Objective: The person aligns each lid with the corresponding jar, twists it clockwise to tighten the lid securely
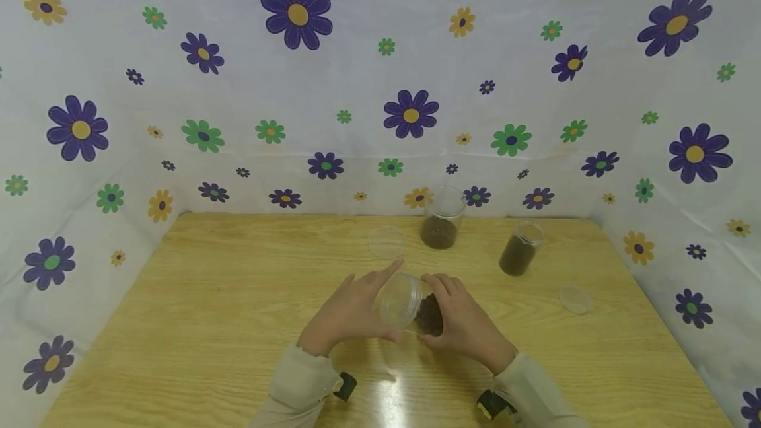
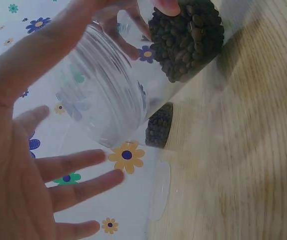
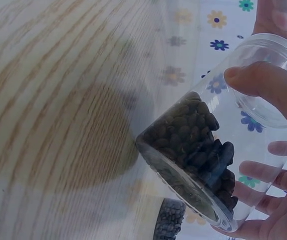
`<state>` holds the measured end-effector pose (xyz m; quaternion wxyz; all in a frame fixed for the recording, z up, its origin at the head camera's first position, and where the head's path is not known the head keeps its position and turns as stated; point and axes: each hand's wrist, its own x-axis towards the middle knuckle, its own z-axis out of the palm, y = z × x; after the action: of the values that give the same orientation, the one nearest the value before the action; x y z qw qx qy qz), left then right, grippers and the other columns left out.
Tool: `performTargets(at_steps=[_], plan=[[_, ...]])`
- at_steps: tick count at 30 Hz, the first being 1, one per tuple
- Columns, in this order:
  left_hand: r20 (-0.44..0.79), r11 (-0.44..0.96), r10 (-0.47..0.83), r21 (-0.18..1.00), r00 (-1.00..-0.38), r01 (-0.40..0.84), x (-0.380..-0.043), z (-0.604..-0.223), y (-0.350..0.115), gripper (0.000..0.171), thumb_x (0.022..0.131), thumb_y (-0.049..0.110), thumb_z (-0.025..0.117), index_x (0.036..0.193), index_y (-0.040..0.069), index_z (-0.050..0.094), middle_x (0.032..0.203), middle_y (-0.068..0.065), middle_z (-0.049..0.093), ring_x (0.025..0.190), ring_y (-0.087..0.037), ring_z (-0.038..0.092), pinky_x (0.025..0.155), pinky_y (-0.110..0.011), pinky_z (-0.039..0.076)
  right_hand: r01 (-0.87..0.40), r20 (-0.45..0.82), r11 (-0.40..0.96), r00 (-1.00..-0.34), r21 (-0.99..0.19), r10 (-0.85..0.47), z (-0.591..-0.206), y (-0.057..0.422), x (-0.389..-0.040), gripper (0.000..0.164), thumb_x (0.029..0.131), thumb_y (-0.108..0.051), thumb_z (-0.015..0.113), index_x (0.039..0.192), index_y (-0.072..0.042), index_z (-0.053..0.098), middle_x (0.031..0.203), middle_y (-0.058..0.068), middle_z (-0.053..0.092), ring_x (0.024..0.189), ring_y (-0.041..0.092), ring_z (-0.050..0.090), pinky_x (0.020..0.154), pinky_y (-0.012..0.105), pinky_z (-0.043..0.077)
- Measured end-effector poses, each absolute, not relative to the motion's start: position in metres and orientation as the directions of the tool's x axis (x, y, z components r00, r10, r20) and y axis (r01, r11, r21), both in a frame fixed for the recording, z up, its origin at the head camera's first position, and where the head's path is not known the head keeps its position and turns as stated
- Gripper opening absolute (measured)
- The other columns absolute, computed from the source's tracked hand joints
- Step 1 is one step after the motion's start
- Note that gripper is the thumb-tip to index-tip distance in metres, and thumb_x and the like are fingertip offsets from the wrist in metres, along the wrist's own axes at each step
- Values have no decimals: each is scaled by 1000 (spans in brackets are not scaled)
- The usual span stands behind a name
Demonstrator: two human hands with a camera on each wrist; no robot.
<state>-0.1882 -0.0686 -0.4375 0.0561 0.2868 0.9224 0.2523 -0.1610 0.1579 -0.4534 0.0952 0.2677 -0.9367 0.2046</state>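
Note:
A clear jar [image 1: 397, 302] with dark brown beans [image 3: 188, 135] in it leans sideways, its ridged, clear end toward my left hand. My right hand [image 1: 466, 322] grips the jar round its side, near the beans, thumb on one side and fingers on the other. Around the ridged end my left hand [image 1: 352, 309] is spread, thumb and forefinger apart. In the left wrist view the fingers [image 2: 78, 192] of that hand are straight, past the jar's end. The right wrist view shows the jar's base [image 3: 183, 187] low, close over the wooden table [image 3: 58, 150].
Behind stands a wide clear jar [image 1: 441, 220] with dark contents, near the flowered cloth [image 1: 357, 84]. A narrower jar [image 1: 520, 249], fuller and dark inside, is to its right. Two clear round discs lie on the wood, one disc [image 1: 386, 243] behind my hands, another disc [image 1: 575, 299] at right.

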Motion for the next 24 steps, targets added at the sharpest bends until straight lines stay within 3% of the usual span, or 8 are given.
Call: performTargets(at_steps=[2, 5, 12, 24], plan=[[53, 683, 578, 514, -814, 519, -188, -439, -70, 119, 59, 48, 84, 151, 36, 9, 149, -10, 37, 132, -32, 43, 109, -64, 22, -539, 286, 773, -840, -335, -462, -453, 158, -160, 93, 58, -29, 89, 133, -3, 42, 126, 14, 52, 117, 31, 50, 96, 43, 47], [95, 636, 611, 532, -786, 559, -188, -439, -70, 120, 58, 35, 88, 150, 37, 11, 153, -7, 29, 137, -30, 36, 108, -64, 23, -541, 285, 772, -839, -334, -464, -452, 158, -160, 93, 58, -29, 89, 134, -2, 42, 126, 14, 51, 117, 31, 49, 96, 43, 47], [166, 611, 631, 495, -758, 618, -187, -439, -68, 104, 62, 22, 88, 146, 35, 27, 143, -2, 43, 131, -24, 44, 106, -63, 27, -538, 274, 778, -840, -323, -468, -452, 157, -161, 93, 59, -31, 88, 134, -3, 42, 125, 13, 52, 117, 31, 49, 96, 44, 47], [169, 618, 608, 513, -776, 596, -185, -441, -71, 94, 65, 30, 86, 144, 30, 34, 139, -3, 49, 128, -25, 47, 107, -63, 26, -541, 269, 795, -837, -275, -476, -453, 154, -162, 94, 58, -33, 88, 134, -4, 42, 125, 13, 53, 115, 30, 50, 96, 43, 47]])
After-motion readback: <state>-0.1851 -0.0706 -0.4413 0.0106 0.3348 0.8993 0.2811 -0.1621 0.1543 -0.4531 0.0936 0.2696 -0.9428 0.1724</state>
